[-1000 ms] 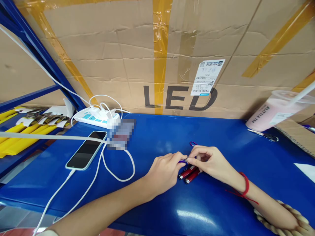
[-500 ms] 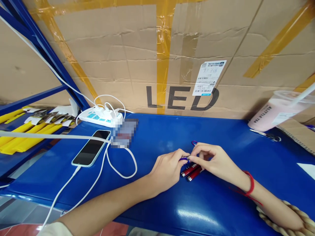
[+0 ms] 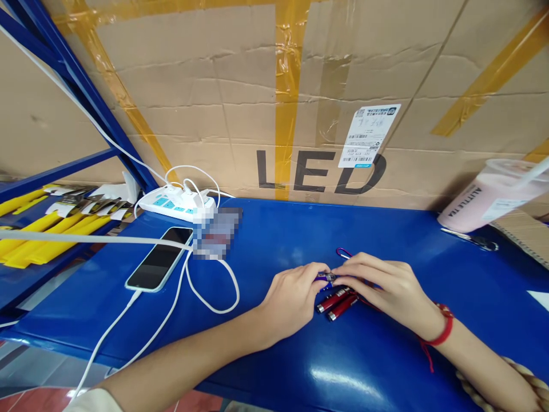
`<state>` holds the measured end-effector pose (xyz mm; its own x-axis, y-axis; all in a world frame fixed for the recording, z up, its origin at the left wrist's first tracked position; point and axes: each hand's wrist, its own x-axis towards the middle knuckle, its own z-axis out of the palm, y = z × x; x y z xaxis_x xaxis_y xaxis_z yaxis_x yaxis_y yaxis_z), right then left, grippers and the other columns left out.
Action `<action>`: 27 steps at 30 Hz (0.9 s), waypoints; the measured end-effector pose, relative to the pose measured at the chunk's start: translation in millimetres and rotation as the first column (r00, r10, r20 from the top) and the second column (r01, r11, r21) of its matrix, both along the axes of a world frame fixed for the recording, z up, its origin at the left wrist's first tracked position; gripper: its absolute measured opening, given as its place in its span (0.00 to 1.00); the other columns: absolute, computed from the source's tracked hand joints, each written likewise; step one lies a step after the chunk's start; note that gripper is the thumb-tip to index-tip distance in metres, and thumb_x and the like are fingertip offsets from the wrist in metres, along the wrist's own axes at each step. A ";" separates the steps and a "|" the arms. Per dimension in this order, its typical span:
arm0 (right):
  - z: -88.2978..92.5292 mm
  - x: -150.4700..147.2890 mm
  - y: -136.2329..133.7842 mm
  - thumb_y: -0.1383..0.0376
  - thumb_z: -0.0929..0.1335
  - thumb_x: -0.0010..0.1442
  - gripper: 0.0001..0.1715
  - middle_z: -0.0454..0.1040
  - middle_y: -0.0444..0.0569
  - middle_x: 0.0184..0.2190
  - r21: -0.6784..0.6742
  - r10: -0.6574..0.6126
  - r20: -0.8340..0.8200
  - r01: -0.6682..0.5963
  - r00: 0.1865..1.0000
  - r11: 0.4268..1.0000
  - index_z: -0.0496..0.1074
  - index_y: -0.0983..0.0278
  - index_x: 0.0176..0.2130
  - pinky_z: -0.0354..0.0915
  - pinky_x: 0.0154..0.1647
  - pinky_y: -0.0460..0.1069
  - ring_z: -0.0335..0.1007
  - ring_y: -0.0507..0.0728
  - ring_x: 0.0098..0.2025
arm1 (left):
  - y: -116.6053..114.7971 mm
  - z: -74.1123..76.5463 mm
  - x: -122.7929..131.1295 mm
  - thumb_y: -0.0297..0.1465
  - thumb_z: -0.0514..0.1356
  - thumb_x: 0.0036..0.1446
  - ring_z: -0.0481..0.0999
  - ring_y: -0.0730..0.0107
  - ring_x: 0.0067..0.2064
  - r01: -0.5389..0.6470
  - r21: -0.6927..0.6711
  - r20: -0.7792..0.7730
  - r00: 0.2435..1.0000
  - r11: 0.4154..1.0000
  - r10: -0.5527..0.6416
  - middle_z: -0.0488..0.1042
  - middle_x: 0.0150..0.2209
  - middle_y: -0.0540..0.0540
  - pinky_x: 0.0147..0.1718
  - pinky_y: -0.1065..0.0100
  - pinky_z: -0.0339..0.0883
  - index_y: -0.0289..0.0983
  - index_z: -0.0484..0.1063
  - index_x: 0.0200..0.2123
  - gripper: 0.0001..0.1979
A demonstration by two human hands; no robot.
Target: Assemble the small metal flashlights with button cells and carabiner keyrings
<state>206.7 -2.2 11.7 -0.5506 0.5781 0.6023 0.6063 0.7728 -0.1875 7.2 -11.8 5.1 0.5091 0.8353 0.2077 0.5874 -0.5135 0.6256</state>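
**A:** What's being handled?

**B:** A small purple torch [image 3: 325,278] with a metal tip, mostly covered by fingers. It sits low over the blue table [image 3: 364,355], mid-top and slightly right. Two red torches [image 3: 338,302] lie side by side just in front of it, silver ends toward the left hand and far ends under the right.

**A:** Clearance?

**B:** There's a bare blue strip along the near edge, with both forearms across it. A braided rope [image 3: 469,389] lies at the near right, under the right forearm. A white cable [image 3: 217,312] loops near the left hand without touching it. A phone [image 3: 159,266] lies beyond that, screen up. A purple clip [image 3: 343,252] sits just behind the right fingers; I can't tell if it touches them. Past it the table is open up to the cardboard box [image 3: 214,114] marked LED, which closes the far edge. A power strip [image 3: 175,203] is far left and a pink cup [image 3: 493,197] far right.

**A:** Hands?

**B:** Left hand [image 3: 291,297]: thumb and forefinger pinch the purple torch, the other fingers curled. Right hand [image 3: 386,286]: fingers long, close together and nearly flat, with thumb and forefinger nipping the same torch from the other end.
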 end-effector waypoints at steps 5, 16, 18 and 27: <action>3.0 2.2 -0.7 0.64 0.60 0.66 0.14 0.78 0.45 0.33 0.166 0.023 0.121 -0.043 0.992 0.985 0.75 0.60 0.37 0.66 0.27 0.42 0.75 0.49 0.31 | -0.3 -1.7 0.5 0.25 0.47 0.63 0.76 0.69 0.42 0.014 0.005 -0.030 0.999 1.000 -0.014 0.77 0.41 0.49 0.42 0.69 0.67 0.40 0.65 0.42 0.09; 5.5 2.2 -2.2 0.65 0.61 0.65 0.13 0.76 0.46 0.31 0.041 0.078 0.020 -0.078 0.997 0.996 0.75 0.61 0.36 0.65 0.25 0.41 0.73 0.47 0.28 | -0.7 -1.4 -1.0 0.25 0.47 0.62 0.76 0.68 0.40 0.075 0.038 -0.030 0.997 0.996 -0.074 0.77 0.39 0.48 0.41 0.68 0.68 0.39 0.65 0.41 0.09; 6.0 2.5 -2.9 0.65 0.62 0.64 0.13 0.76 0.46 0.30 0.004 0.089 -0.013 -0.089 0.996 0.996 0.75 0.61 0.36 0.65 0.25 0.41 0.72 0.48 0.27 | -1.1 -2.0 -1.7 0.25 0.48 0.62 0.77 0.67 0.41 0.098 0.044 -0.011 0.995 0.994 -0.098 0.77 0.40 0.47 0.41 0.67 0.68 0.38 0.65 0.41 0.08; 5.3 1.5 -5.9 0.68 0.64 0.62 0.09 0.74 0.46 0.31 -0.088 0.132 -0.134 -0.144 0.982 0.986 0.74 0.60 0.36 0.67 0.26 0.41 0.72 0.48 0.27 | -3.4 -7.0 -2.8 0.24 0.49 0.62 0.77 0.66 0.43 0.132 0.102 0.095 0.985 0.986 -0.142 0.77 0.42 0.45 0.40 0.68 0.70 0.38 0.63 0.37 0.06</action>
<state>208.2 -8.1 17.1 -0.5514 0.5610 0.6174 0.4617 0.8217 -0.3343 4.5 -15.2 -1.9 0.5894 0.7330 0.3396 0.4430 -0.6448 0.6229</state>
